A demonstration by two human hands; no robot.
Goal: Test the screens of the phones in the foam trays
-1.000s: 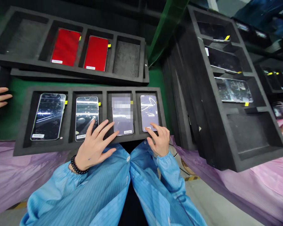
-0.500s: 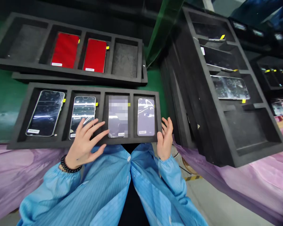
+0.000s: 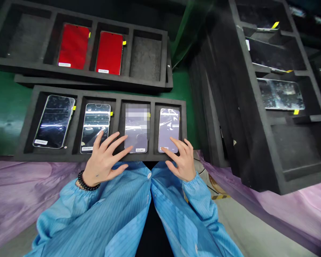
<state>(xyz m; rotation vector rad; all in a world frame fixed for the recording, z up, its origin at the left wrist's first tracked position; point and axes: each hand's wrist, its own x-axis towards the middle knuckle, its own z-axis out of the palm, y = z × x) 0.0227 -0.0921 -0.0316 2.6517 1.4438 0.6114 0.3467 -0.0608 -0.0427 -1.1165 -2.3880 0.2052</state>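
In front of me lies a black foam tray [image 3: 117,95] with a row of smartphones, each in its own compartment. My left hand [image 3: 104,160] is spread, palm down, over the tray's near edge, its fingers reaching toward a dark phone [image 3: 96,119] and a pale lilac-lit phone [image 3: 136,137]. My right hand [image 3: 181,159] is open, fingertips over the lower part of the rightmost lit phone [image 3: 169,125]; whether they touch the glass I cannot tell. At the tray's left end sits another dark phone [image 3: 55,121] with a white label and yellow tab.
Behind is another black tray [image 3: 164,59] holding two phones with red screens [image 3: 74,46]. To the right rises a stack of black trays [image 3: 276,157], its top one holding several dark phones [image 3: 280,93]. The green tabletop [image 3: 5,107] shows around the trays.
My right hand has moved left from beside the tray onto the rightmost phone's lower part. My left hand stays spread over the near edge. The camera view has shifted slightly.
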